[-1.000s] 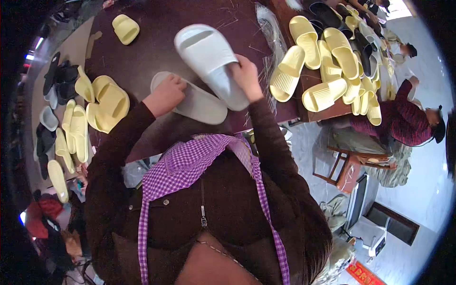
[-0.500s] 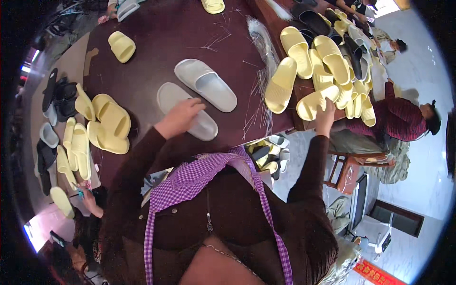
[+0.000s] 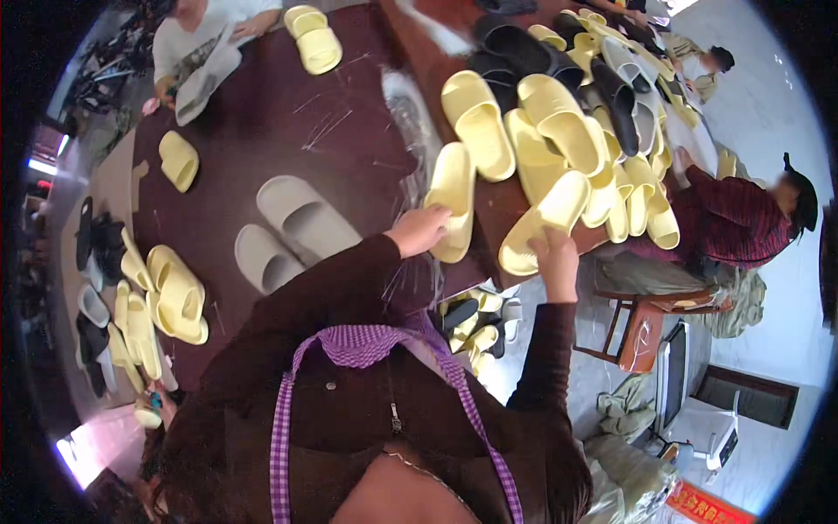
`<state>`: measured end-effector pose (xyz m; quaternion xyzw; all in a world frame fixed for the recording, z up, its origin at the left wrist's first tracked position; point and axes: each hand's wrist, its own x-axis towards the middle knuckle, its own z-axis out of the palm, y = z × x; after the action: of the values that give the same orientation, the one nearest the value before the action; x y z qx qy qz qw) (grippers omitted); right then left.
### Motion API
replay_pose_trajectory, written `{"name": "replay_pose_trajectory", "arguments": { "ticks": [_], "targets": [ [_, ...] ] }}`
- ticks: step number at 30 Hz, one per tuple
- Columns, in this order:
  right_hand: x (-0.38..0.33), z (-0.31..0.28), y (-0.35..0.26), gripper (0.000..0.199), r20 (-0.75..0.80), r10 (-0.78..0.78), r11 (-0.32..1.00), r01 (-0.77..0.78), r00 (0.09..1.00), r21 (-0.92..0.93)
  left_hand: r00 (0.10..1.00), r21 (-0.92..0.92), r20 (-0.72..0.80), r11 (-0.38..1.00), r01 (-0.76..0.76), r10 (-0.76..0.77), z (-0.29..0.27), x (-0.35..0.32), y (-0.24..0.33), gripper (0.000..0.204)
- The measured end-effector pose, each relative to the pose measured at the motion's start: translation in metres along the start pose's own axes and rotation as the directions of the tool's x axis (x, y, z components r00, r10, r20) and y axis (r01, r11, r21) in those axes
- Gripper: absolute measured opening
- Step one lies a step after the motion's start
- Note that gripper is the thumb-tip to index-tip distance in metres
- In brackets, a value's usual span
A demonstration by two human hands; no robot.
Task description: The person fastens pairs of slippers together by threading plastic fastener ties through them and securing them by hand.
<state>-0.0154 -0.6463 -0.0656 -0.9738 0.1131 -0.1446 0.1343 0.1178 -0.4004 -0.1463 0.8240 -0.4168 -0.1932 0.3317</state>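
My left hand (image 3: 420, 231) reaches across to the table's right part, its fingers closed on the near edge of a yellow slipper (image 3: 456, 188). Beside it, my right hand (image 3: 556, 264) pinches the near side of another yellow slipper (image 3: 552, 217), thumb on top. Just behind these two lies a further yellow slipper (image 3: 478, 122), at the edge of a heap of yellow slippers (image 3: 559, 118) mixed with black and grey ones. Two grey slippers (image 3: 305, 217) rest side by side on the dark red table (image 3: 262, 131), partly hidden by my left forearm.
Several yellow slippers (image 3: 179, 297) lie at the table's left side, with single ones farther off. Clear plastic strands (image 3: 408, 109) run along the table's middle. Across the table a person (image 3: 205, 44) handles a grey slipper; another person (image 3: 733, 214) sits at the right. More slippers (image 3: 476, 327) lie below the table edge.
My left hand has left the grey slippers and moved right to a yellow slipper. The right hand keeps its yellow slipper, now drawn slightly nearer. The view has shifted.
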Motion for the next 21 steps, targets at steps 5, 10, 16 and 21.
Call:
{"name": "replay_pose_trajectory", "arguments": {
  "ticks": [5,10,16,21],
  "targets": [
    [0.007,-0.029,0.027,0.025,0.064,-0.194,0.97,0.201,0.979,-0.14,0.977,-0.057,-0.194,0.993,-0.099,0.086,-0.027,0.007,0.018,0.025],
    [0.035,-0.017,0.027,0.025,0.06,-0.2,0.97,0.206,0.978,-0.127,0.967,0.289,-0.242,0.957,-0.013,0.086,-0.058,0.062,0.023,0.024],
    [0.061,-0.004,0.084,0.024,0.049,-0.148,0.989,0.148,0.988,0.005,0.972,0.06,-0.215,0.995,-0.084,0.095,-0.038,0.135,0.027,0.026],
    [0.103,-0.001,0.128,0.02,0.049,-0.18,0.978,0.174,0.982,0.112,0.981,0.159,-0.107,0.977,-0.145,0.163,-0.036,0.191,0.024,0.028]
  ]
}}
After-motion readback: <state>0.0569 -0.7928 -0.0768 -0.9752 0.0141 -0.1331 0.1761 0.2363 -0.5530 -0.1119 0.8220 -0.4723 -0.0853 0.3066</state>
